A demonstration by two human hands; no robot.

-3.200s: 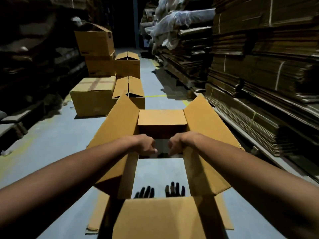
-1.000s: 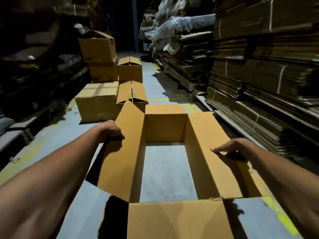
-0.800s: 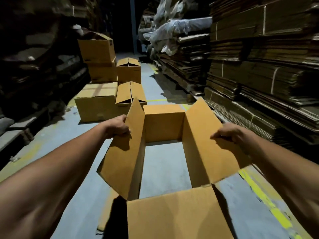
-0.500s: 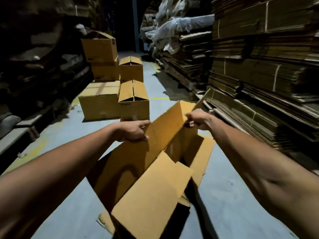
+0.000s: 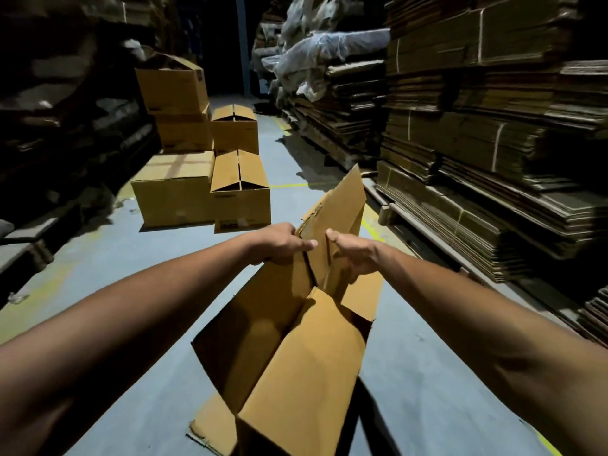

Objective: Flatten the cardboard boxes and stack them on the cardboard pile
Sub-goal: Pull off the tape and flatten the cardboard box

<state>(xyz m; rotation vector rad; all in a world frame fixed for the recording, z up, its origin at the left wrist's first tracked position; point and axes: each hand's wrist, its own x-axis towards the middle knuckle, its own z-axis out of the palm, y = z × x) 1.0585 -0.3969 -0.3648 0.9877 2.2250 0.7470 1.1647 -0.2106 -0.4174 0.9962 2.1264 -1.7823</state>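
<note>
Tan box, grey floor, yellow floor lines

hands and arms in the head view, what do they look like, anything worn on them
Both arms are bare from the near edge of the picture to the fingertips: no sleeves in sight, no gloves. The left hand and the right hand show no watch, bracelet or ring. The light is dim, so finer marks cannot be told.

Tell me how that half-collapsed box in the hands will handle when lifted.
The box is probably light: both hands grip only its top edge. Its loose flaps will likely swing. Folded nearly flat, it should stay fairly stiff.
</note>
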